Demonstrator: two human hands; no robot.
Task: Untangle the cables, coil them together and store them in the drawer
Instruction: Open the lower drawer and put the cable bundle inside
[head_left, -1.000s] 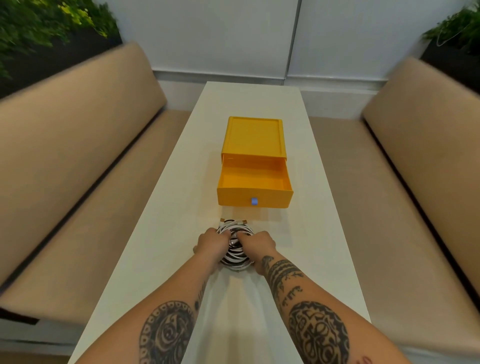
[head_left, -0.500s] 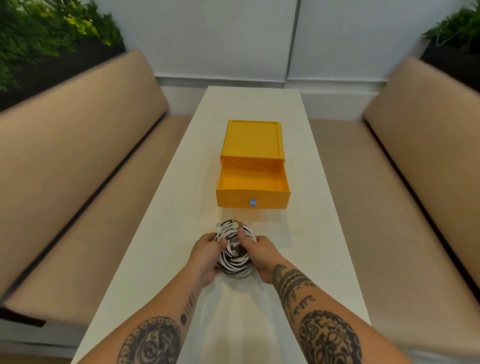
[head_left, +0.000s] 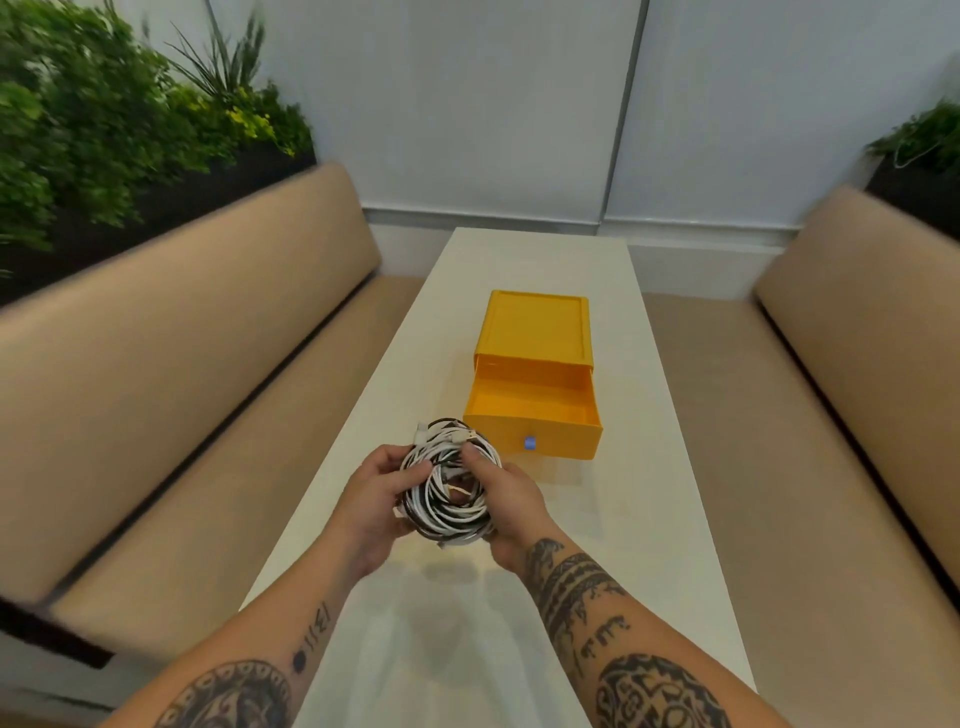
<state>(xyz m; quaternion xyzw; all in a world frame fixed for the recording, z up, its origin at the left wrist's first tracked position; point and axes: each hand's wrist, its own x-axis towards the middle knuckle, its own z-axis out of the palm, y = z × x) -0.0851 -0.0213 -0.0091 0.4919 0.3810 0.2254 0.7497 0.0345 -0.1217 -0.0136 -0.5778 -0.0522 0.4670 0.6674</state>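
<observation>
Coil of cables (head_left: 442, 512), centre of frame: looks light, soft, springy. Grasped on both sides by left hand (head_left: 371, 499) and right hand (head_left: 514, 506); best pinched across all loops.

White table (head_left: 649, 519), tan benches (head_left: 182, 395) flanking it; leafy plants (head_left: 93, 130) behind

A long white rectangular table (head_left: 649, 467) is set between a tan upholstered left bench (head_left: 182, 389) and a tan upholstered right bench (head_left: 841, 415). On the table's far half stands a yellow plastic drawer cabinet (head_left: 537, 327), with its yellow plastic drawer (head_left: 563, 441) drawn out toward the near end. Before the drawer front, slightly left, a coiled bundle of black and white cables (head_left: 449, 488) is held between the left hand (head_left: 374, 501) and the right hand (head_left: 514, 506). Green leafy plants (head_left: 78, 130) are located behind the left bench back.
</observation>
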